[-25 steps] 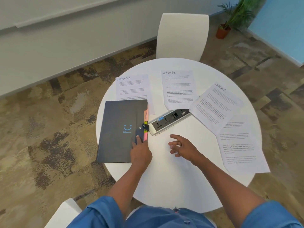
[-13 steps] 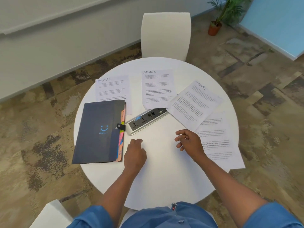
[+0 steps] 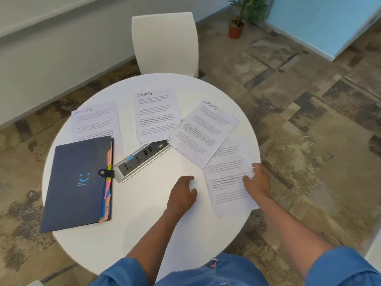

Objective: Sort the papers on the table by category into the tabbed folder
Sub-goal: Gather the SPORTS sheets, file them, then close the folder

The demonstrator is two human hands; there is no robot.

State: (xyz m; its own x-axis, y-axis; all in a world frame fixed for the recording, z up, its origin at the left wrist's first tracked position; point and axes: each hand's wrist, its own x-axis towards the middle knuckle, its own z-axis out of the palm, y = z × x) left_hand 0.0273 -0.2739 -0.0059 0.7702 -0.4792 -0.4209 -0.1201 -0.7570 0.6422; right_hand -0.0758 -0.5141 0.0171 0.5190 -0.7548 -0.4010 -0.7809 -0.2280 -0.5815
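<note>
A dark tabbed folder (image 3: 78, 182) lies shut on the left of the round white table (image 3: 144, 223), with its strap snapped and its coloured tabs along the right edge. Three sheets headed SPORTS lie at the back: one at the left (image 3: 94, 122), partly under the folder, one in the middle (image 3: 156, 116), and a tilted one at the right (image 3: 204, 133). A fourth sheet (image 3: 226, 178) lies near the right rim, its top tucked under the tilted one. My right hand (image 3: 257, 182) rests on that sheet's right edge, thumb on top. My left hand (image 3: 182, 193) sits on the bare table, holding nothing.
A silver power socket box (image 3: 142, 159) sits in the table's middle, between the folder and the papers. A white chair (image 3: 165, 42) stands behind the table. A potted plant (image 3: 237, 27) is on the carpet at the far right.
My left hand left the folder's strap and moved right onto the bare table. My right hand travelled right onto the nearest sheet. The view has shifted.
</note>
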